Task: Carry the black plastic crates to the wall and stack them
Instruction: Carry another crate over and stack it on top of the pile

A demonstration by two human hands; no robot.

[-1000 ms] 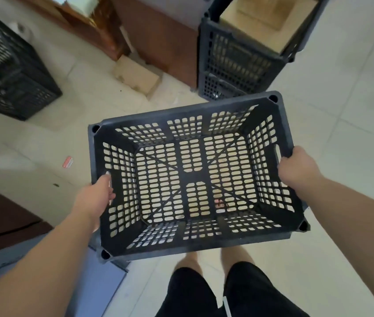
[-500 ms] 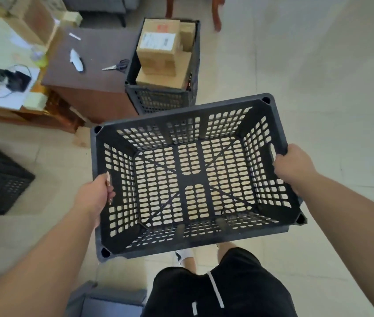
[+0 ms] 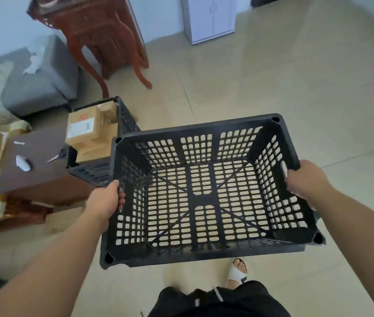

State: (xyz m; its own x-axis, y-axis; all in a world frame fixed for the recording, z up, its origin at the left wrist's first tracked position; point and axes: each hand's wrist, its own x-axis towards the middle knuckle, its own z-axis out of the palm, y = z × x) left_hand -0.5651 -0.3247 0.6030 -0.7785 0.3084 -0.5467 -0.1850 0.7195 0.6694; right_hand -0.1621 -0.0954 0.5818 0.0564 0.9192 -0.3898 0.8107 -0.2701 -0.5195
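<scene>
Carrying the black crate in front of me, held up over the tiled floor, tiles showing through its slotted bottom. My left hand is curled over the rim of the left end wall and my right hand grips the handle slot on the right end. Just past the near-left corner sits a second crate stuffed with cardboard boxes, right beside a brown tabletop with scissors on it. Farther left there's a carved wooden stand and a grey sofa; a white cabinet stands by the far wall.
</scene>
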